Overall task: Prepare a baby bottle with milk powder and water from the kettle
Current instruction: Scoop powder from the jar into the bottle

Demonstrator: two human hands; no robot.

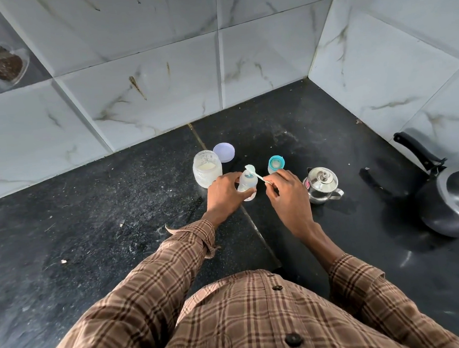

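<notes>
A clear baby bottle (247,182) stands open on the black counter, and my left hand (224,192) grips its side. My right hand (285,188) pinches the handle of a small white scoop (251,169), whose bowl hovers just above the bottle's mouth. An open glass jar (207,169) with pale milk powder inside stands to the left of the bottle, its lilac lid (224,152) lying behind it. The bottle's teal cap with the teat (275,164) rests behind my right hand. A small steel kettle (322,183) with its lid on stands to the right.
A dark pressure cooker (458,203) with a long black handle sits at the right edge. Marble-look tiled walls (160,96) close the counter at the back and on the right. The black stone counter (87,214) stretches to the left.
</notes>
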